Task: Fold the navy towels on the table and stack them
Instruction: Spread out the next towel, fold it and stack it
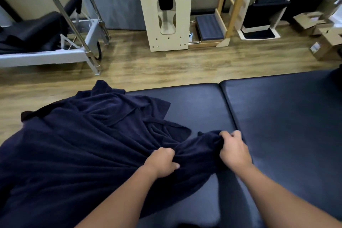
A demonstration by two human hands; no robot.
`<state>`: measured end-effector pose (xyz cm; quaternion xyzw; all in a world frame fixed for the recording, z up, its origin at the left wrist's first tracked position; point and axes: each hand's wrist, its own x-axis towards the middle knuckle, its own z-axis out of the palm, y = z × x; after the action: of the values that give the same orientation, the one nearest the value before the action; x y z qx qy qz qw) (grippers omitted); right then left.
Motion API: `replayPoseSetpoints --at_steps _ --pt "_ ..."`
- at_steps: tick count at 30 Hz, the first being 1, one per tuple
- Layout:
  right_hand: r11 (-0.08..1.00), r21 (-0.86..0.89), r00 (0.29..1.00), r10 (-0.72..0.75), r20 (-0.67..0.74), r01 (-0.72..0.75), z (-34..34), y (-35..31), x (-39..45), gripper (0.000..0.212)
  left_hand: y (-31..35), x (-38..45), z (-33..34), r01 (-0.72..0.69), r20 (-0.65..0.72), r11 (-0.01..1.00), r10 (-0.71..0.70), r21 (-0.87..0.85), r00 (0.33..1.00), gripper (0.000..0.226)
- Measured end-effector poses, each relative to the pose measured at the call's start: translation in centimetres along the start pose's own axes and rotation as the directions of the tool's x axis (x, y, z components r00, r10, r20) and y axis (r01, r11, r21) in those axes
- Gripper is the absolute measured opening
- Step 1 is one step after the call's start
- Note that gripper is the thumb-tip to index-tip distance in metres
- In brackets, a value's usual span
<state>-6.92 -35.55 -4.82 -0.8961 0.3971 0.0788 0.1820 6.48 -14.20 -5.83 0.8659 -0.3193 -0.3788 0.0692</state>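
Note:
A heap of crumpled navy towels covers the left half of the dark padded table. One towel's bunched edge stretches rightward out of the heap. My left hand grips that bunched cloth with curled fingers. A little further right, my right hand grips the same towel's end, near the seam between the table's two pads. How many towels lie in the heap cannot be told.
The table's right pad is bare. Beyond the far edge lies wooden floor with a metal-framed exercise bed at left, a pale wooden apparatus in the middle and cardboard boxes at right.

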Motion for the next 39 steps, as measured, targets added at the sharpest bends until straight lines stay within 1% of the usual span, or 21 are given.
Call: replayPoseSetpoints --at_steps 3,5,7,9,11,12,14,16,18,19,21,23,25,26,28,30,31,32,34,36,39 --pt "0.993 0.074 0.99 0.096 -0.099 -0.089 -3.0 2.5 2.7 0.045 4.5 0.7 1.0 -0.054 -0.04 0.977 0.047 -0.204 0.998 0.031" --pt "0.986 0.131 0.979 0.126 -0.159 -0.105 -3.8 3.4 3.8 0.046 6.4 0.9 1.4 -0.059 -0.022 0.94 0.055 -0.337 0.998 0.033" --pt "0.974 0.208 0.977 0.126 -0.174 -0.088 -3.7 3.7 3.9 0.05 7.3 1.2 1.2 -0.041 -0.02 0.933 0.036 -0.359 0.999 0.03" --pt "0.956 0.287 0.985 0.102 -0.139 -0.059 -2.7 3.8 3.3 0.059 6.8 1.5 0.5 -0.027 -0.082 0.99 0.016 -0.142 0.996 0.035" --pt "0.921 0.385 0.988 0.108 -0.111 -0.057 -1.1 3.8 2.6 0.07 5.5 1.9 -0.6 -0.006 -0.167 0.996 0.022 0.093 0.986 0.043" --pt "0.885 0.46 0.981 0.144 -0.129 -0.069 -0.3 3.8 2.2 0.07 4.8 2.0 -1.3 0.003 -0.203 0.99 0.026 0.144 0.979 0.044" --pt "0.759 0.634 0.925 0.332 -0.185 -0.145 1.1 3.5 1.3 0.058 3.4 2.7 -2.3 -0.008 -0.262 0.971 0.072 0.237 0.962 0.043" --pt "0.613 0.744 0.824 0.545 -0.155 -0.266 2.1 3.2 0.4 0.04 2.3 3.5 -2.8 -0.053 -0.23 0.934 0.142 0.354 0.963 0.049" --pt "0.542 0.741 0.77 0.636 -0.055 -0.395 2.5 3.0 -0.4 0.034 1.7 4.3 -3.1 -0.077 -0.125 0.912 0.138 0.403 0.983 0.07" --pt "0.519 0.741 0.764 0.645 -0.013 -0.426 2.6 3.0 -0.6 0.034 1.6 4.7 -3.1 -0.072 -0.084 0.915 0.114 0.396 0.99 0.078" --pt "0.469 0.776 0.775 0.631 0.039 -0.422 2.4 2.7 -0.9 0.036 1.4 5.2 -3.3 -0.026 -0.042 0.932 0.045 0.36 0.998 0.088" --pt "0.429 0.804 0.81 0.576 0.108 -0.412 1.9 2.3 -1.2 0.044 1.4 5.8 -3.6 0.013 -0.042 0.96 -0.001 0.281 0.999 0.088" --pt "0.443 0.793 0.857 0.481 0.182 -0.418 1.5 2.2 -1.6 0.054 1.6 6.6 -4.2 0.068 -0.019 0.969 -0.065 0.236 0.998 0.082" --pt "0.491 0.757 0.873 0.44 0.212 -0.431 1.3 2.2 -2.1 0.058 1.9 6.8 -4.5 0.079 0.014 0.959 -0.086 0.271 0.996 0.079" --pt "0.67 0.607 0.899 0.384 0.21 -0.428 1.0 2.8 -3.1 0.054 3.1 6.9 -4.9 0.053 0.049 0.928 -0.076 0.369 0.996 0.058" --pt "0.863 0.335 0.925 0.333 0.183 -0.377 0.7 3.9 -4.3 0.044 4.5 7.1 -5.2 0.002 0.029 0.913 -0.015 0.408 0.999 0.023" --pt "0.902 0.227 0.927 0.335 0.169 -0.367 0.6 4.7 -5.0 0.039 5.1 7.1 -5.3 -0.009 0.022 0.925 0.0 0.381 1.0 0.013" --pt "0.907 0.161 0.918 0.366 0.154 -0.389 0.6 5.6 -5.7 0.034 5.7 7.2 -5.5 -0.007 0.01 0.953 0.005 0.301 1.0 0.009" --pt "0.87 0.117 0.877 0.468 0.107 -0.478 0.0 7.3 -7.6 0.025 6.9 7.7 -5.5 0.001 -0.018 1.0 -0.001 0.004 1.0 0.012" --pt "0.81 0.118 0.819 0.571 0.06 -0.574 -0.4 9.2 -9.3 0.021 8.4 7.9 -5.6 -0.05 -0.063 0.98 0.039 -0.19 0.997 0.007" --pt "0.752 0.135 0.76 0.65 0.014 -0.645 -1.0 11.6 -10.9 0.019 11.6 8.5 -5.3 -0.232 -0.157 0.958 0.206 -0.17 0.966 0.017"
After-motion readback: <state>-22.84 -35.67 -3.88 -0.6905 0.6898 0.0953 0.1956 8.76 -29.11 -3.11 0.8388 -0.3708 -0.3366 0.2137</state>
